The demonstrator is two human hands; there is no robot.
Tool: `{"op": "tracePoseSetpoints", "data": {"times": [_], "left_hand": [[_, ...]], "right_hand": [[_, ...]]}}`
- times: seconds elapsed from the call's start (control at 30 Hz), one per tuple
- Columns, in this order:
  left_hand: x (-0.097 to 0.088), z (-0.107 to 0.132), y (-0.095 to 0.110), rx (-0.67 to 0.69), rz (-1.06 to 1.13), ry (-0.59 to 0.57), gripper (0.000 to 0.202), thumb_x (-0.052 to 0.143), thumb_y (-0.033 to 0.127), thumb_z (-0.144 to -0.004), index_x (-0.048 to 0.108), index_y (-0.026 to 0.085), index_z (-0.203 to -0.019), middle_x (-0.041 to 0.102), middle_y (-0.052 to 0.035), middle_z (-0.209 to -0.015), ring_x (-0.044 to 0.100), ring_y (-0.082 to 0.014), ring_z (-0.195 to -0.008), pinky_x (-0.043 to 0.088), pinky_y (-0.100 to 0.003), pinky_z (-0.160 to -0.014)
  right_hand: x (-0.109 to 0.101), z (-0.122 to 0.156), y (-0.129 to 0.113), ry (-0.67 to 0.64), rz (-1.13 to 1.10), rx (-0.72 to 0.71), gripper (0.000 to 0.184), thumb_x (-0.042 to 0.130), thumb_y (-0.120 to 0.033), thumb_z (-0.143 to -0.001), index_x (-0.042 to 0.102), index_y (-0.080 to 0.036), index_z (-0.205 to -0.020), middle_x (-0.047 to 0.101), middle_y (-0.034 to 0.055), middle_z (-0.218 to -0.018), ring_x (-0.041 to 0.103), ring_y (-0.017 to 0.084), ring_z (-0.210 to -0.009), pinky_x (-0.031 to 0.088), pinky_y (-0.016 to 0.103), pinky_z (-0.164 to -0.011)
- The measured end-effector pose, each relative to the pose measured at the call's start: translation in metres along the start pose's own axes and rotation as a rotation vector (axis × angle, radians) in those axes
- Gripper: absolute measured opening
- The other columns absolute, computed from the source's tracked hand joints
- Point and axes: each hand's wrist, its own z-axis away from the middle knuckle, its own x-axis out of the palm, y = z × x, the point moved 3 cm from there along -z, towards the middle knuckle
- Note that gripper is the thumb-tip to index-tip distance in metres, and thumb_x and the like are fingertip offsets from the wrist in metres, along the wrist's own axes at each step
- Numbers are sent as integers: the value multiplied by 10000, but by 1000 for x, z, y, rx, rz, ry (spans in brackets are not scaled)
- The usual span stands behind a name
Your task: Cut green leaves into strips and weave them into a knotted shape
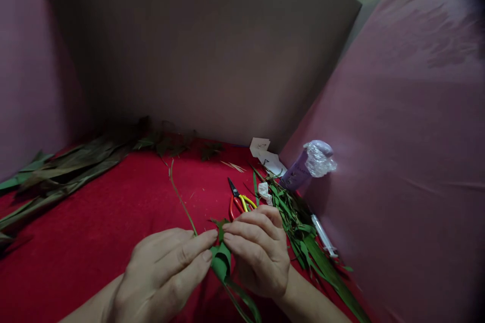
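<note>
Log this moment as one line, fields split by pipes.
left hand: holding green leaf | right hand: holding same leaf | scissors: on red cloth, beyond right hand | syringe: right, beside loose greenery

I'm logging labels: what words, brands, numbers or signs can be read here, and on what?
None can be read.
Upper white paper card: dark marks, too small.
Lower white paper card: one dark mark, unclear.
Purple cylindrical container with crinkled clear plastic on top: dark lettering, too blurred.
Pale plastic syringe: nothing legible.
</note>
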Motion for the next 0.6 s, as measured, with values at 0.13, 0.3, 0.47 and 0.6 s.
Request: {"op": "tracePoseSetpoints", "data": {"times": [0.13,0.3,0.47,0.6], "left_hand": [[-10,-5,2,-26,-21,-41,338,410,59,-796,568,155,-1079,679,-91,-1065,620,-177,-959,505,-311,-813],[-11,-12,1,-55,31,-18,351,425,31,-778,584,172,-1056,681,-90,-1062,640,-184,-930,520,-302,-788],[-5,-8,-4,-89,96,26,360,452,46,-781,582,193,-1083,681,-80,-1065,659,-179,-884,543,-291,-751],[-3,-10,-7,-107,160,11,364,451,39,-790,591,222,-1072,679,-50,-1075,671,-147,-841,544,-230,-729]], "right_hand": [[2,2,1,7,7,-5,166,454,-151,-828,591,-196,-911,701,16,-847,612,163,-779,401,367,-766],[4,2,5,-53,40,29,187,476,-139,-793,585,-219,-921,704,6,-851,607,179,-791,392,381,-764],[4,0,4,-60,71,42,187,466,-140,-792,577,-230,-912,705,1,-869,606,177,-796,390,381,-772],[-3,-3,-1,-31,69,35,175,455,-174,-815,561,-239,-939,704,4,-911,612,180,-803,394,387,-783]]}}
